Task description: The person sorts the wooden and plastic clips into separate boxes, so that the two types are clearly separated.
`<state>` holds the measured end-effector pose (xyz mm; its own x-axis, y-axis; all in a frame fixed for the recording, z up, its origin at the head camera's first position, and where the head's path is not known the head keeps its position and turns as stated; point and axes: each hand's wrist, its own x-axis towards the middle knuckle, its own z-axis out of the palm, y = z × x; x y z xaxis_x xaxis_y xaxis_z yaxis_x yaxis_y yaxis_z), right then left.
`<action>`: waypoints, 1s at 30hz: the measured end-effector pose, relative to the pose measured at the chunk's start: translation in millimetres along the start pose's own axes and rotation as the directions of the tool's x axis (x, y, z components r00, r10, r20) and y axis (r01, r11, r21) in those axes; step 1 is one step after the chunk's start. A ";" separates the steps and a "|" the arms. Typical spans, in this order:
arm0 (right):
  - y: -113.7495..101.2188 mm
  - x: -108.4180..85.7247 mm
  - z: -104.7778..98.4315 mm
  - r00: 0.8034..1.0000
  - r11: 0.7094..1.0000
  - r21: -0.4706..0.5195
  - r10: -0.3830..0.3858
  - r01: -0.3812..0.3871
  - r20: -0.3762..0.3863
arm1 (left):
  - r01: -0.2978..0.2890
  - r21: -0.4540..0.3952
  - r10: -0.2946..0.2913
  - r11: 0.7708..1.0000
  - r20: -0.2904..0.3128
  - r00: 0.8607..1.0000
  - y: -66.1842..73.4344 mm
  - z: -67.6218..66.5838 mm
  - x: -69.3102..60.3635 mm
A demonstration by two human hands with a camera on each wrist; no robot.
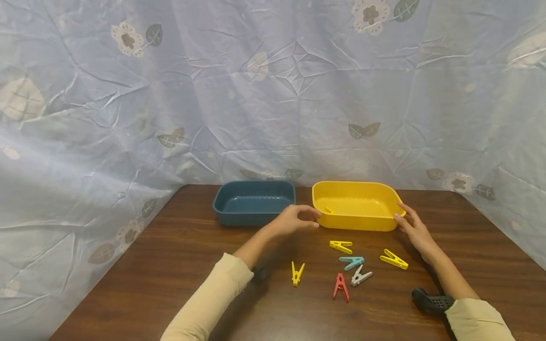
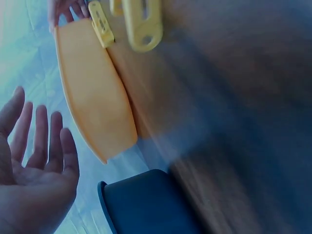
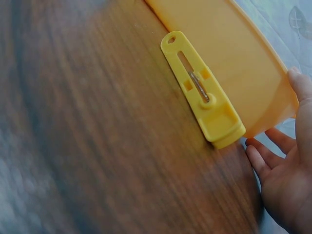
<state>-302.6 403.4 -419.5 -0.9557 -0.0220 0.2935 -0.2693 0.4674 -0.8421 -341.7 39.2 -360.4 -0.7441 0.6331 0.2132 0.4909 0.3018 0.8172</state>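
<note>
The rectangular yellow plastic tray with rounded corners (image 1: 358, 222) sits at the back of the table, a small yellow clothespin (image 1: 328, 210) lying inside its near left corner. The right hand (image 1: 415, 234) touches the tray's right end with fingers spread; how firmly, I cannot tell. The left hand (image 1: 295, 220) has relaxed, parted fingers by the opposite corner, pinching nothing — whether it touches the wall is unclear. If only one end were pushed, the tray could swivel and knock the dark blue plastic tray (image 1: 251, 219) just to its left. Sliding it nearer might shove the yellow plastic clothespin just in front (image 1: 339, 245) into the light-blue one (image 1: 351, 260) and white one (image 1: 357, 278) — and a low left forearm could sweep aside the yellow one nearest it (image 1: 296, 275). The red one (image 1: 340, 282) lies nearer the person on the brown wood-grain table (image 1: 170, 265).
</note>
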 end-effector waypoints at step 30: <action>2.2 0.8 -0.3 1.000 1.000 0.016 0.008 -0.008 0.003 | -0.206 0.044 0.159 0.978 0.488 0.858 -41.2 -5.5 -64.7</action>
<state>-304.0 404.7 -420.9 -0.9582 -0.0212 0.2852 -0.2634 0.4533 -0.8515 -316.3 -18.1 -404.9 -0.3398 0.9391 0.0515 0.6530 0.1962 0.7315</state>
